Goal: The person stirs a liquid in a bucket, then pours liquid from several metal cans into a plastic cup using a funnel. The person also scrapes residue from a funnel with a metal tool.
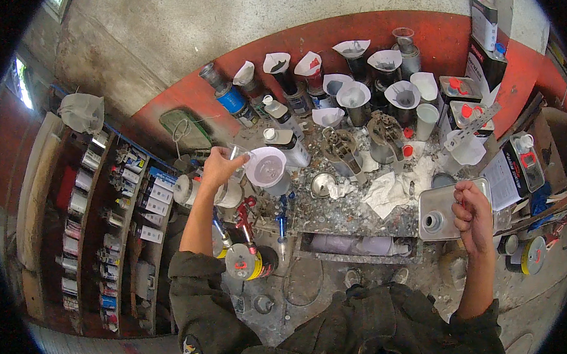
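Observation:
My left hand (222, 169) pinches a clear plastic piece (236, 152), perhaps a small cup, just left of a white cup (267, 165) with pale contents. My right hand (468, 208) is closed at the top of a silver rectangular can (436, 203), which has a round open spout; its grip on the can is partly hidden. Near the white cup are a white-capped can (291, 149) and three spray guns, including a red one (246, 221) and a blue one (281, 219). Crumpled white paper (385, 193) lies between my hands on the speckled worktop (338, 219).
Metal pots with paper filters (353, 95) stand in rows at the back. Several solvent cans (510, 169) crowd the right side. Shelves of tins (105, 233) fill the left. Yellow-banded cans (249, 260) sit beside the worktop, and a hose (304, 302) lies on the floor.

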{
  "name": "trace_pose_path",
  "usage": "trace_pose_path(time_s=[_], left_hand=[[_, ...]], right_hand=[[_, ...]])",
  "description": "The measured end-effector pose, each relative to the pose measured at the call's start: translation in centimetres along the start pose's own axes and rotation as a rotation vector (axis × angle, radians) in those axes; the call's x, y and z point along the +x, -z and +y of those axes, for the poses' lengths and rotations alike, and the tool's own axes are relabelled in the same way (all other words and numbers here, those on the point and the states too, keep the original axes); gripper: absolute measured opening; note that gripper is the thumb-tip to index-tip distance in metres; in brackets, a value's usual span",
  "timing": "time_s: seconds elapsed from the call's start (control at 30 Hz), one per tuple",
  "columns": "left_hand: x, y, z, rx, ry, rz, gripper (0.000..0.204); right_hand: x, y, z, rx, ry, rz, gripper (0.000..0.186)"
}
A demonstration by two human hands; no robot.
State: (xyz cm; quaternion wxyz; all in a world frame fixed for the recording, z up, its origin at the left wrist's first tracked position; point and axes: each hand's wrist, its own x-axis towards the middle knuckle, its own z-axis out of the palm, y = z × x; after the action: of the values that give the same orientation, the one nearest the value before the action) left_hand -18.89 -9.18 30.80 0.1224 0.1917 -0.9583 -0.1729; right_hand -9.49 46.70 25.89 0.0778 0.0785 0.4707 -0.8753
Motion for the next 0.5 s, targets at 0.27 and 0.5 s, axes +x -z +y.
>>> trace_pose_path(time_s=[0.27, 0.5], left_hand=[[1.4, 0.3, -2.1, -0.535, 0.315, -0.313, 0.058], [-0.3, 0.8, -1.6, -1.081, 0.396, -0.382, 0.051]], right_hand=[[0.1, 0.2, 0.1, 0.013, 0.005, -0.023, 0.022], [0.3, 0.0, 0.2, 0.009, -0.002, -0.001, 0.022]])
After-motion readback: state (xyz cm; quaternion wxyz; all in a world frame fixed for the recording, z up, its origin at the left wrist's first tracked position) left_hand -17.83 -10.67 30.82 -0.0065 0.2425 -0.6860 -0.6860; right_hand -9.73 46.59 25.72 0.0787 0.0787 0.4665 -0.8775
